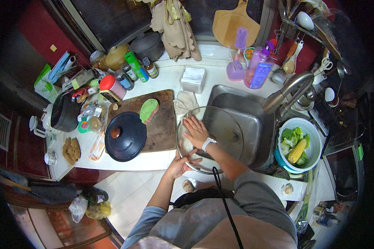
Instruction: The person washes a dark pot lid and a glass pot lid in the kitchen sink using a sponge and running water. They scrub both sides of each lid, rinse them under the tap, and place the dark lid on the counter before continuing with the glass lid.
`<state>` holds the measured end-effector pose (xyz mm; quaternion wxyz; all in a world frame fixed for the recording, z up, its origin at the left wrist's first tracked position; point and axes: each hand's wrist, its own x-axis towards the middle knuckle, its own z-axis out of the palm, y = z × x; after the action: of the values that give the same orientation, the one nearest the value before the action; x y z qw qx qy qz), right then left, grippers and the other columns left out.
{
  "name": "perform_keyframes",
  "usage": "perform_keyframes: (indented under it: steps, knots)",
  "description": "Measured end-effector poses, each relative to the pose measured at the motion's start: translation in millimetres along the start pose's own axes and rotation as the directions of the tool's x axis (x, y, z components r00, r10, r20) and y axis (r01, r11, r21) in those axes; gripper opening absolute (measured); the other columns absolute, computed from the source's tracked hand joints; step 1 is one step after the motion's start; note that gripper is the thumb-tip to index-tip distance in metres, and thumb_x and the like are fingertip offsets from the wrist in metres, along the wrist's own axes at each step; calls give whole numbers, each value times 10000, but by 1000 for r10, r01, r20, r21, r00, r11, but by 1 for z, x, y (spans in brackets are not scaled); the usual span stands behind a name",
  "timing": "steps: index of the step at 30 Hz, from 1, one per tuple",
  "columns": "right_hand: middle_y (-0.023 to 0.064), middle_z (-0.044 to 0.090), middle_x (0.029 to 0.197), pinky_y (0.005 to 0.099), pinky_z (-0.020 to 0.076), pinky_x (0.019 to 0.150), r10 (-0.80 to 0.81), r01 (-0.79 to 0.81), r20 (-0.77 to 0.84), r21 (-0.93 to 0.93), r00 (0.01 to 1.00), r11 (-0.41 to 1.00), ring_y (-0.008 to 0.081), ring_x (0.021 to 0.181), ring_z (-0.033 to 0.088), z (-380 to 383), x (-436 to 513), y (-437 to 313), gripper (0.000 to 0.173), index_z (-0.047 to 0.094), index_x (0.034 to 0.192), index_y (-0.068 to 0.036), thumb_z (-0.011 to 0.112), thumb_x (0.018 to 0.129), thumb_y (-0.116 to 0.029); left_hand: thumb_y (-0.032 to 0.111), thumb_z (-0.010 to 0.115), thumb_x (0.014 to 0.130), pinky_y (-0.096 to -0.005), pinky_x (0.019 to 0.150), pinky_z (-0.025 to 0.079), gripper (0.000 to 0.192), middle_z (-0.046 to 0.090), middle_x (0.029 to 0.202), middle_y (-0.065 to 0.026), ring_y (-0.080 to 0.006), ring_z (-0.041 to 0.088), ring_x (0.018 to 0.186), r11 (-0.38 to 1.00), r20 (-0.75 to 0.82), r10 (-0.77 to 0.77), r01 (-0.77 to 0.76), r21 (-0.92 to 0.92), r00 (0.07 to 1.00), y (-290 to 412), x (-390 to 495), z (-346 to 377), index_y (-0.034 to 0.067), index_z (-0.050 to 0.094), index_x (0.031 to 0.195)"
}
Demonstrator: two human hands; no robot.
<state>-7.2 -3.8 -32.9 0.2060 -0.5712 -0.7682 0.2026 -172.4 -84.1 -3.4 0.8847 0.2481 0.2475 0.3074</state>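
Note:
A round clear glass lid with a metal rim [233,115] is tilted over the left edge of the stainless steel sink [258,124]. My left hand [180,165] grips the lid's near left rim, thumb and fingers spread around it. Flat against the glass near its left side lies my right hand [195,132], fingers extended, with a white watch on the wrist. Whatever is under the right palm is hidden; a pale patch shows beside it. Just beyond the lid, a crumpled beige cloth [185,101] rests on the counter.
Left of me, a black lid with a wooden knob [124,137] and a green sponge [149,109] lie on a wooden cutting board [162,133]. The faucet [275,96] arches at the sink's right, beside a colander [314,149] holding corn [297,150] and greens.

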Motion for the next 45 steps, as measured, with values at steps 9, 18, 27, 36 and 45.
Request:
perform_keyframes:
  steps: [9,18,27,36,45]
  knots:
    - [123,152,1476,437,57,1100,449,-450,-87,8,890,893,310,1364,97,-3,22,22,668,226,1397,-43,258,915,-505,-25,372,865,-544,804,511,811,228,1420,-195,-497,390,1170,999,-8,-13,13,-50,1000,-10,-2,8,446,-58,1366]
    - [141,166,1471,398,62,1106,-183,57,246,444,952,894,305,1368,92,-13,-58,-36,617,284,1378,-29,246,937,-459,28,435,876,-476,756,543,598,499,1195,-161,-313,603,971,990,-181,-94,112,91,979,-8,3,-8,199,145,1370]
    - [160,97,1480,417,-18,1100,150,-168,109,184,983,968,306,1374,1,9,-11,-36,760,199,1386,26,199,902,-559,9,435,865,-510,771,533,620,479,1210,-206,-415,546,1041,997,-80,-29,34,66,996,-10,-2,2,175,123,1374]
    - [147,139,1476,429,23,1099,83,-130,188,256,979,958,288,1377,35,5,-24,-45,802,225,1382,23,200,882,-604,30,463,873,-505,788,527,623,456,1246,-221,-377,567,1022,995,-95,-90,95,44,991,-8,-1,-10,177,132,1380]
    - [130,265,1437,380,89,1104,-287,138,290,442,913,886,254,1357,167,-19,-88,-30,578,283,1381,-40,273,948,-423,68,530,856,-477,791,524,485,560,1135,-158,-291,597,989,997,-48,-52,55,56,997,-5,2,-23,110,333,1297]
